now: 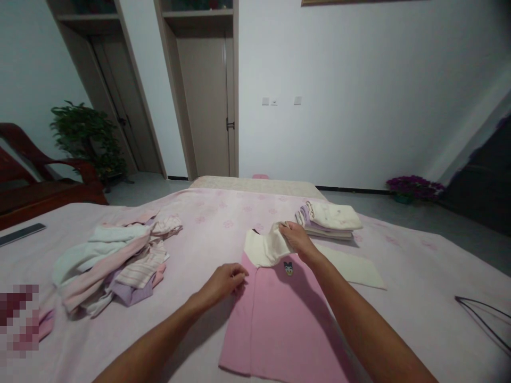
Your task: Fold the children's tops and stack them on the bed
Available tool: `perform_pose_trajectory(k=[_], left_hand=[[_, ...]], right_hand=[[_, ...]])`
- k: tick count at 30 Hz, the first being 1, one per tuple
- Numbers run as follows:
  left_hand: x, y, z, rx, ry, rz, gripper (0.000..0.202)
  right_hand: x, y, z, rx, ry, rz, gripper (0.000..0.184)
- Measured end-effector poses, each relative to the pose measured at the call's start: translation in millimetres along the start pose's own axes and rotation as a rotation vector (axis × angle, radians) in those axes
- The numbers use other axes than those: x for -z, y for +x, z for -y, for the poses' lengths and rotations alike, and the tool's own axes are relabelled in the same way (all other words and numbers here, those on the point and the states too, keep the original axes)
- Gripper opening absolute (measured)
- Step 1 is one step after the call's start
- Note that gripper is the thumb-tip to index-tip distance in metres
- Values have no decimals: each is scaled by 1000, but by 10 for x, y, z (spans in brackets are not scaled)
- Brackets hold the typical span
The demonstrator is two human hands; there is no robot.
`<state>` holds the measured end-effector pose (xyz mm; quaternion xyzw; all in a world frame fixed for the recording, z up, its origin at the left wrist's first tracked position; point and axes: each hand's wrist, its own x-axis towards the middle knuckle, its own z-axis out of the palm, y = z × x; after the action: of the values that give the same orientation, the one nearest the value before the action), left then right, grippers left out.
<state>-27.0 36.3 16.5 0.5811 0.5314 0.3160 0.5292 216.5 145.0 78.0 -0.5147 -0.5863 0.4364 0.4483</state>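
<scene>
A pink garment (279, 314) with a cream upper part and a small duck-face patch (288, 268) lies spread in front of me on the bed-like surface. My right hand (293, 236) pinches the cream cloth (269, 247) at its top right, which is bunched and slightly raised. At the garment's left edge is my left hand (233, 279), fingers curled in; whether cloth is between them is hidden. Under my right forearm, a flat cream cloth (351, 266) lies partly covered. Just beyond it sits a stack of folded clothes (333, 218), cream on top.
A loose heap of clothes (120, 260) in pink, white, striped and purple lies to the left. A dark flat device (22, 234) rests at the far left, and a thin black wire shape (479, 306) at the right. Floral pale-pink cloth (207, 234) covers the surface.
</scene>
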Motion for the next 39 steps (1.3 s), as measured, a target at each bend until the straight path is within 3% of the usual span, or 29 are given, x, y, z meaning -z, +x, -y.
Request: perform_pose_trajectory(k=[2, 4, 7, 9, 14, 20, 25, 29, 31, 33, 37, 39], left_hand=[[38, 274, 1, 3, -249, -50, 37], [46, 514, -19, -15, -364, -72, 47], [20, 779, -70, -22, -414, -69, 52], [-4, 892, -96, -19, -428, -61, 53], [-15, 987, -73, -33, -389, -51, 48], [63, 951, 51, -16, -221, -180, 66], [116, 718, 54, -81, -33, -295, 68], [99, 292, -27, -266, 219, -305, 33], [74, 21, -68, -374, 391, -215, 16], [51, -259, -98, -417, 475, -57, 17], [5, -727, -115, -511, 634, 363, 17], [-41, -863, -93, -591, 757, 479, 19]], right_hand=[[-37, -77, 43, 61, -102, 18, 19], [-110, -208, 108, 198, -293, 73, 17], [-294, -502, 170, 415, -602, 215, 28], [-449, -732, 144, 470, -723, 309, 31], [-761, -1231, -114, 493, -904, 562, 14], [-738, -1452, -251, 510, -887, 555, 13], [-565, -1522, -184, 587, -816, 592, 17], [-520, -1570, -197, 690, -891, 586, 16], [-544, -1571, -238, 724, -972, 542, 15], [-585, -1559, -292, 755, -1024, 510, 12], [-659, -1531, -403, 819, -1029, 540, 2], [-680, -1521, -451, 848, -1032, 534, 6]])
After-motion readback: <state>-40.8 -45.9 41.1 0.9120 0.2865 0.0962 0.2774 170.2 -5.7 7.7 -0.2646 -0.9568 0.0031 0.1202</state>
